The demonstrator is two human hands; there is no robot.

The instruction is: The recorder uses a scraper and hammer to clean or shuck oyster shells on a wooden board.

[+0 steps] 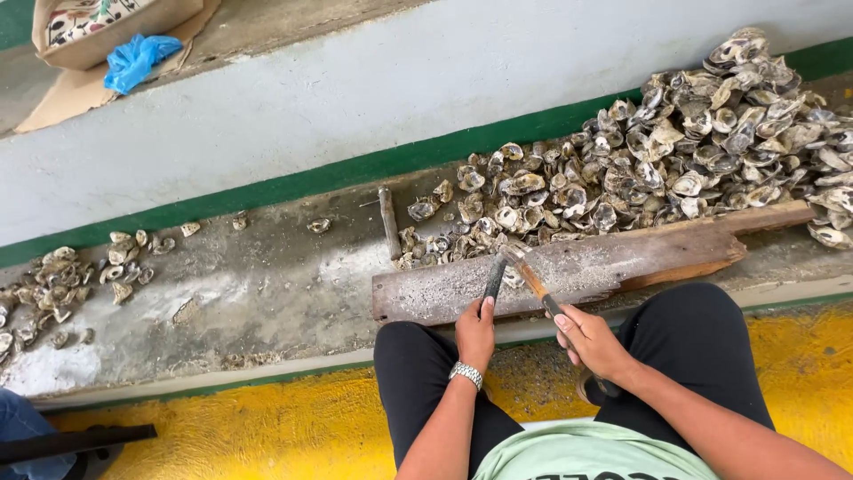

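Our left hand (475, 331) closes its fingers round a dark flat metal chisel (494, 278), its long axis tilting up and slightly right, tip on the weathered wooden plank (622, 258). Our right hand (591, 342) grips a wooden-handled hammer (531, 277), head pointing up-left. A glancing blow could strike our left fingers, or chips could fly from the grey oyster shell pile (675, 151).

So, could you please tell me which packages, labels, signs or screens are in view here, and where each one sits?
Cardboard box: top left, on the upper ledge; shallow, tan, open, with a patterned cloth inside.
Flattened cardboard sheet: under and beside the box; brown.
Blue plastic bag: crumpled against the box's right side.
No signs or screens are in view.
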